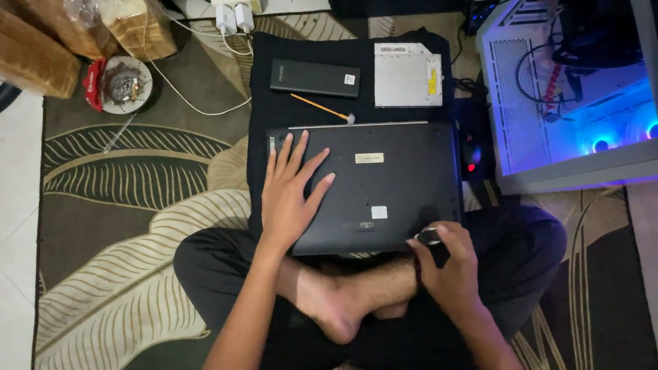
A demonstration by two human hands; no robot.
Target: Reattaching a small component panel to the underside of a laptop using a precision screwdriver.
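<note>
Your left hand rests flat on the upturned black laptop on the rug; your right hand grips a small dark tool at its near-right corner, seemingly working a screw; steady pressure needed.

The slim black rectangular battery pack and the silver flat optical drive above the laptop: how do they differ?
The black rectangular battery pack is dark, long and narrow; the silver flat optical drive is pale metal, wider and nearly square. The battery pack lies left, the drive right. Both lie flat on the black cloth, untouched by either hand.
</note>
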